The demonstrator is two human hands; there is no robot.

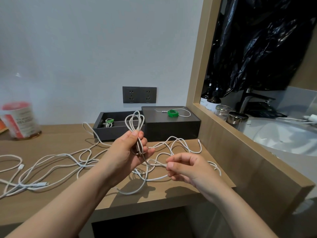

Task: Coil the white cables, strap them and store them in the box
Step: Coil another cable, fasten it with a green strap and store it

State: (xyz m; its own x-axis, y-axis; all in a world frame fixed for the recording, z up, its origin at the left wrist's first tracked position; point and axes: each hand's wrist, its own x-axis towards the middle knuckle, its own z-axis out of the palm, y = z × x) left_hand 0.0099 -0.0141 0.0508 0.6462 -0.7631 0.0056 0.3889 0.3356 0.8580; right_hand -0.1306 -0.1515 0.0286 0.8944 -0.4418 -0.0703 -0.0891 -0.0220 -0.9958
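My left hand (127, 152) grips a bundle of white cable loops (134, 121) that stand up above its fist. The free tail of that cable hangs down from the fist and curves onto the wooden desk (56, 200). My right hand (186, 166) is to the right and lower, fingers curled, pinching a white strand near its fingertips. Several loose white cables (56, 162) sprawl over the desk. An open dark box (107, 133) at the back holds one coiled cable with a green strap (108, 121). A green roll of strap tape (172, 113) lies on the box lid (173, 125).
A plastic-wrapped red and white container (18, 120) stands at the back left. A double wall socket (139, 94) is above the box. A wooden frame (223, 134) borders the desk on the right, with a sink (284, 136), bottles and jars beyond it.
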